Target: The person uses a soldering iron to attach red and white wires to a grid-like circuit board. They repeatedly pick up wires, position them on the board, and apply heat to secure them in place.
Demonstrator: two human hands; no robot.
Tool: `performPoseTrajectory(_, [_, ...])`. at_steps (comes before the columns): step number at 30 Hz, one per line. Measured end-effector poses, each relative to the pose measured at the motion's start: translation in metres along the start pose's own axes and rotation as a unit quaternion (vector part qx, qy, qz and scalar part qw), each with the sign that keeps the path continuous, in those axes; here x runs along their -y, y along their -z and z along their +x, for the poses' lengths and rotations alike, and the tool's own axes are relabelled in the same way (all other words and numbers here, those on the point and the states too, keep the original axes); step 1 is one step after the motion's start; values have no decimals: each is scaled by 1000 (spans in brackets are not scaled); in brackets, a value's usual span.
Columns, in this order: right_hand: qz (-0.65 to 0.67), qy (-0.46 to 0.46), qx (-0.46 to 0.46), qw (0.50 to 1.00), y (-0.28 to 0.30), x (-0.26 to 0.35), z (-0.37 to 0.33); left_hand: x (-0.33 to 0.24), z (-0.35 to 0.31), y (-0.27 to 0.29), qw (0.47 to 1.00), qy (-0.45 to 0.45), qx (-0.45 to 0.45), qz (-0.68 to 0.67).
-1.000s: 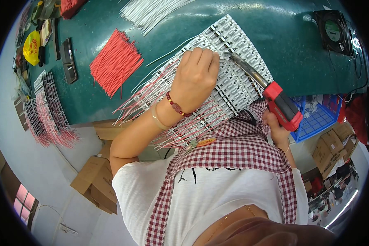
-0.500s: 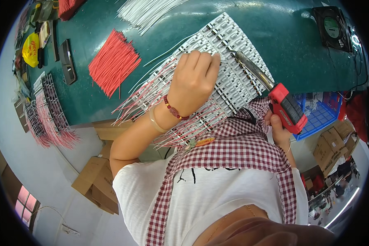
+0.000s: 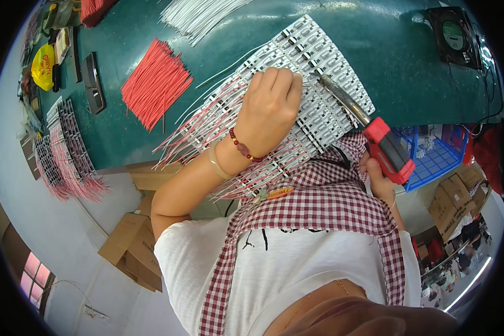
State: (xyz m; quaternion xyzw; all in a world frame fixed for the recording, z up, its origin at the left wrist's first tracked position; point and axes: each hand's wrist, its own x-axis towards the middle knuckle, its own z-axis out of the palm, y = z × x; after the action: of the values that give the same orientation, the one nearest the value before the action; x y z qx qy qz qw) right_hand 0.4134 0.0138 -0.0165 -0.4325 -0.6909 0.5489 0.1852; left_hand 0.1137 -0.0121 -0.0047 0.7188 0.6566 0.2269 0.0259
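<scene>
A panel of grey-white circuit boards (image 3: 333, 109) lies tilted at the table's front edge, with red and white wires (image 3: 193, 131) trailing off its left side. Over its middle is my left hand (image 3: 270, 106), closed with the fingertips bent down at the boards; what they pinch is hidden beneath them. My right hand (image 3: 377, 175) grips the red and black handle of a soldering iron (image 3: 389, 150). The iron's metal tip points up and left, close by my left fingertips over the boards. Whether it touches a board I cannot tell.
On the green table (image 3: 397, 84) lie a pile of red wires (image 3: 155, 84) and a bundle of white wires (image 3: 199, 17). A dark phone (image 3: 92, 84) and wired boards (image 3: 70, 145) are at left, a black fan (image 3: 455, 36) far right. A blue basket (image 3: 434, 162) stands below the edge.
The soldering iron has shifted slightly left and its tip sits a little lower, nearer my left fingertips. My left hand has barely moved and stays closed.
</scene>
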Motion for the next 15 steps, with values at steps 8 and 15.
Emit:
performPoseTrajectory(8, [82, -41, -4, 996, 1, 15, -3, 1, -1, 1, 1000, -4, 3, 18])
performPoseTrajectory(15, [106, -61, 5, 992, 1, 5, -12, -7, -7, 0, 1000, -18, -6, -11])
